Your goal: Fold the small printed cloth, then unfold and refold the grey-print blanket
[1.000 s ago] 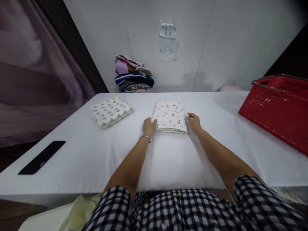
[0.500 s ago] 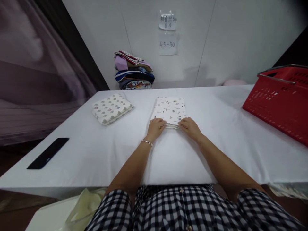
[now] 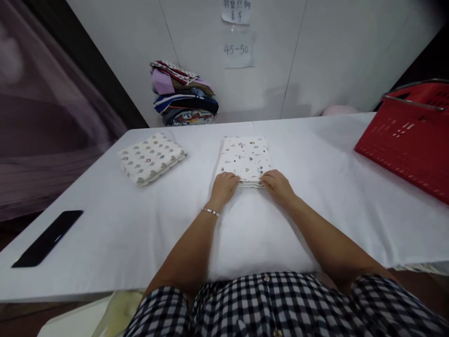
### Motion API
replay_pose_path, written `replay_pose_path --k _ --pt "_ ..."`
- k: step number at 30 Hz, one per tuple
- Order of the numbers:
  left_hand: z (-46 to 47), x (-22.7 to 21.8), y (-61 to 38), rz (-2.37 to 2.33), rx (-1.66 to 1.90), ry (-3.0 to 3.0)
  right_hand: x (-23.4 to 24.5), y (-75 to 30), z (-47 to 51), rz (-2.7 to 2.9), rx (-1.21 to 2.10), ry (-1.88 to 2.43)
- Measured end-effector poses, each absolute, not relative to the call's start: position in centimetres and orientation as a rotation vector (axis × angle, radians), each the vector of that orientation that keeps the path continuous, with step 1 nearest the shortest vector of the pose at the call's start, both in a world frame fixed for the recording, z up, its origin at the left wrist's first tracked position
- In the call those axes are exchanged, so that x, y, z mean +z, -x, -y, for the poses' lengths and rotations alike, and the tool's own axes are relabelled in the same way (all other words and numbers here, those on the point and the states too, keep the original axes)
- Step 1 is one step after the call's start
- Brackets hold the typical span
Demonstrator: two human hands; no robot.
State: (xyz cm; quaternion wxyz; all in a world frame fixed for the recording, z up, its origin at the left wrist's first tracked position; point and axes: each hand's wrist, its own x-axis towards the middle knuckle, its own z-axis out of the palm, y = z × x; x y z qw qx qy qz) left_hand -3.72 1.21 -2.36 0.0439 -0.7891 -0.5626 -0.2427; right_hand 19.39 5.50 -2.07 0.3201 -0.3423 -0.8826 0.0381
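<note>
A folded white cloth with small coloured prints (image 3: 244,156) lies flat in the middle of the white-covered table (image 3: 315,196). My left hand (image 3: 223,186) grips its near left corner, fingers curled over the edge. My right hand (image 3: 278,185) grips its near right corner the same way. Both hands rest on the table at the cloth's near edge. A second folded cloth with a grey dotted pattern (image 3: 151,157) lies to the left, apart from my hands.
A red plastic basket (image 3: 410,135) stands at the right edge. A black phone (image 3: 46,238) lies near the left front edge. A pile of folded coloured fabrics (image 3: 182,96) sits against the back wall, under paper notes (image 3: 238,47).
My hands moved from the cloth's two sides to its near edge and closed on the near corners. The view shifted a little to the right and down.
</note>
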Motion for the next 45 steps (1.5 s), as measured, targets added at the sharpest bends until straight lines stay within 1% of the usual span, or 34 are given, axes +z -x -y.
replay_pose_path --k 4,8,11,19,26,36,45 --pt "-1.2 -2.3 3.6 1.718 -0.731 2.401 -1.7 -19.5 -5.4 2.282 0.100 0.927" --pt "-1.1 -2.2 3.5 1.722 -0.760 2.391 -1.4 -20.7 -5.3 2.348 0.256 0.878" --pt "-1.1 -2.3 3.4 1.729 -0.777 2.386 -1.5 -21.7 -5.4 2.363 0.305 0.879" --pt "-1.2 -2.6 3.4 1.727 -0.817 2.374 -1.5 -21.3 -5.1 2.443 0.186 0.958" --pt "-1.2 -2.5 3.3 1.716 -0.814 2.400 -1.6 -21.2 -5.5 2.387 0.056 1.050" --pt "-1.1 -2.6 3.1 1.702 -0.793 2.399 -1.4 -21.2 -5.2 2.409 0.178 0.999" --pt "-1.0 -2.5 2.8 1.711 -0.780 2.403 -1.8 -19.4 -5.1 2.382 0.098 0.980"
